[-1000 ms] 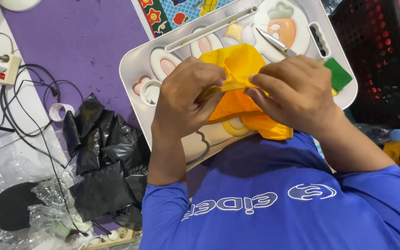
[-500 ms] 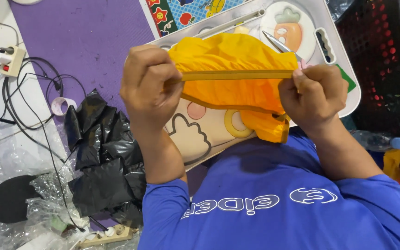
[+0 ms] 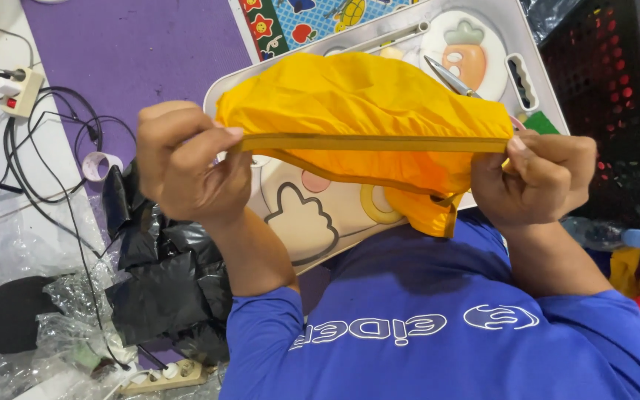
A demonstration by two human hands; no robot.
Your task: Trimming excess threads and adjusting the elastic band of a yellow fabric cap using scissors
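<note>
Two hands, left hand (image 3: 187,167) at nine o'clock and right hand (image 3: 531,178) at three, pinch a yellow cloth (image 3: 357,111) and hold its hem taut above a white tray (image 3: 512,30); black plastic (image 3: 164,274) lies at seven.

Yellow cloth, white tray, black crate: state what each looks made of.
Yellow cloth: thin matte woven fabric, seemingly; it crumples softly and has a stitched hem.
White tray: probably moulded plastic, smooth and slightly glossy.
Black crate: likely rigid plastic, with a perforated grid wall.

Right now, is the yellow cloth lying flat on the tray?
No, the left hand and right hand hold the yellow cloth stretched taut above the tray.
</note>
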